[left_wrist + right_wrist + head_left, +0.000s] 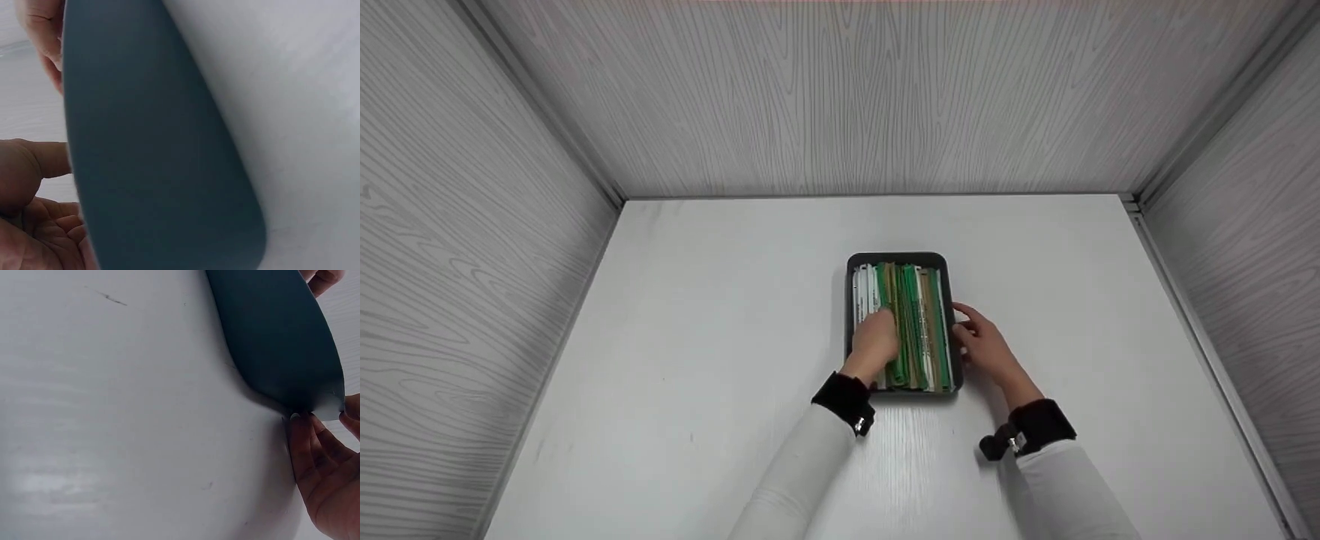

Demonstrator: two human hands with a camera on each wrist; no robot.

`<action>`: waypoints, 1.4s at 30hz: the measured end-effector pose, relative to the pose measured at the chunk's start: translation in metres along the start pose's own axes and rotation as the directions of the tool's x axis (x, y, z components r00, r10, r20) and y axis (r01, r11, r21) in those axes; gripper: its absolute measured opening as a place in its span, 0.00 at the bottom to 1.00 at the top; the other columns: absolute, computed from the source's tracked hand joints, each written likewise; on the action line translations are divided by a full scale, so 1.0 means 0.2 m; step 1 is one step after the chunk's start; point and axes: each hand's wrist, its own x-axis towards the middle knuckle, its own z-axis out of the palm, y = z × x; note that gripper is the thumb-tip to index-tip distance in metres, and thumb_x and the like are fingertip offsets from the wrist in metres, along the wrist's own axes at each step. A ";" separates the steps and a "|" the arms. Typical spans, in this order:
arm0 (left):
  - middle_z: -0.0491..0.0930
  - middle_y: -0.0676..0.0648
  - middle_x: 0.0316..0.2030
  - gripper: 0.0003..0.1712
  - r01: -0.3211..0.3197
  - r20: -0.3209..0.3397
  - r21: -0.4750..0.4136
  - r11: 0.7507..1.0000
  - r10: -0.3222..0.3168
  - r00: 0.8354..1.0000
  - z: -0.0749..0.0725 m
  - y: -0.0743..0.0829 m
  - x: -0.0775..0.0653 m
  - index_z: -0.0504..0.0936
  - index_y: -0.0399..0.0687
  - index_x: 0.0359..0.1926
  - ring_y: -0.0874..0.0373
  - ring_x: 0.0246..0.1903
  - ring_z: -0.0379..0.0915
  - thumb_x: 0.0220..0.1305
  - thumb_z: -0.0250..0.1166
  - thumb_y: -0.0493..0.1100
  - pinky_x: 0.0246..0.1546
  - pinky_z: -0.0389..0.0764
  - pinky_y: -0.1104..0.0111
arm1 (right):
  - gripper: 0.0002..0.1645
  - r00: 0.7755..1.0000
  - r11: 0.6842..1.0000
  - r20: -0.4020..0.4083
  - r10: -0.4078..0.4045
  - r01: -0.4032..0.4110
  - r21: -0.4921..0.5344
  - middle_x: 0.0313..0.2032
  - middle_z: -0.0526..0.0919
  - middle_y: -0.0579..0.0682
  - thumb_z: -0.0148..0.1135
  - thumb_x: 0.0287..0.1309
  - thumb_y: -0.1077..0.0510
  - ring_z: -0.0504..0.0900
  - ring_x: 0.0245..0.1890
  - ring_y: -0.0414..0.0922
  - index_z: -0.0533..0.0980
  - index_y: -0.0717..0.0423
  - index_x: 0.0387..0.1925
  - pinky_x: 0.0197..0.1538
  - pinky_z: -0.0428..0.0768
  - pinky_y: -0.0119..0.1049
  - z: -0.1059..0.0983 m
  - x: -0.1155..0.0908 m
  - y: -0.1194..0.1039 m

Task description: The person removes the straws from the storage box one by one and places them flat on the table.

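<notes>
In the head view a dark grey tray [953,379] holds many thin flat packets [907,360], upright side by side, in white, green and brown. The left hand [875,339] is over the left part of the row, its fingers bent down among the packets. In the left wrist view the tray's wall [152,146] covers that hand's fingertips, so I cannot tell whether it pinches a packet. At the tray's right side the right hand [986,349] rests its fingertips and thumb against the outer wall. The right wrist view shows these fingers [304,439] near the tray's corner.
The tray stands on a white table [720,315] with small marks. Grey wood-grain panels rise at the back [840,97], left [450,247] and right [1245,247]. Black wrist bands [844,401] with small cameras sit over both white sleeves [802,469].
</notes>
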 end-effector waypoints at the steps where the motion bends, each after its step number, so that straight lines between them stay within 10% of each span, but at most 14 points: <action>1: 0.75 0.44 0.26 0.19 0.003 -0.001 -0.005 1.000 -0.003 1.000 0.00 0.00 0.00 0.76 0.33 0.54 0.56 0.20 0.65 0.61 0.58 0.24 0.17 0.65 0.67 | 0.30 1.000 1.000 0.002 -0.001 0.001 0.001 0.54 0.74 0.66 0.45 0.75 0.58 0.76 0.40 0.52 0.57 0.51 0.74 0.31 0.78 0.38 0.00 0.00 0.00; 10: 0.79 0.41 0.30 0.26 0.013 0.013 -0.115 0.993 -0.012 1.000 -0.09 -0.03 -0.04 0.72 0.32 0.61 0.57 0.17 0.64 0.60 0.59 0.26 0.16 0.66 0.68 | 0.29 1.000 0.999 0.001 0.013 -0.013 0.042 0.55 0.74 0.67 0.47 0.75 0.56 0.79 0.42 0.53 0.59 0.51 0.74 0.32 0.77 0.37 -0.02 -0.01 0.02; 13: 0.81 0.36 0.43 0.33 -0.030 -0.030 -0.170 0.985 0.025 0.999 -0.14 -0.06 -0.08 0.64 0.32 0.68 0.57 0.22 0.69 0.61 0.58 0.28 0.20 0.70 0.68 | 0.29 1.000 0.998 -0.004 0.026 -0.026 0.062 0.54 0.75 0.65 0.48 0.75 0.56 0.79 0.42 0.52 0.60 0.50 0.74 0.33 0.78 0.37 -0.02 -0.01 0.02; 17: 0.82 0.41 0.38 0.32 -0.075 -0.117 -0.232 0.970 0.049 0.992 -0.21 -0.13 -0.11 0.66 0.33 0.68 0.56 0.25 0.74 0.62 0.59 0.32 0.26 0.76 0.66 | 0.29 1.000 0.997 -0.008 0.026 -0.026 0.069 0.54 0.76 0.64 0.50 0.74 0.55 0.80 0.43 0.52 0.62 0.48 0.73 0.36 0.79 0.38 -0.04 0.00 0.03; 27: 0.82 0.43 0.35 0.26 0.009 -0.243 -0.313 0.950 -0.089 0.966 -0.39 -0.46 -0.13 0.73 0.37 0.63 0.52 0.33 0.79 0.63 0.63 0.34 0.36 0.79 0.60 | 0.31 1.000 0.995 0.009 0.021 -0.022 0.100 0.58 0.74 0.65 0.53 0.72 0.56 0.81 0.46 0.54 0.61 0.50 0.73 0.41 0.80 0.39 -0.07 -0.02 0.06; 42: 0.77 0.33 0.52 0.22 0.271 -0.231 -0.401 0.875 -0.383 0.895 -0.54 -1.02 -0.14 0.72 0.34 0.63 0.42 0.48 0.76 0.70 0.51 0.34 0.45 0.78 0.55 | 0.31 0.998 0.991 0.015 0.059 -0.061 0.117 0.58 0.75 0.65 0.52 0.73 0.55 0.80 0.45 0.50 0.60 0.48 0.74 0.41 0.78 0.37 -0.08 -0.02 0.05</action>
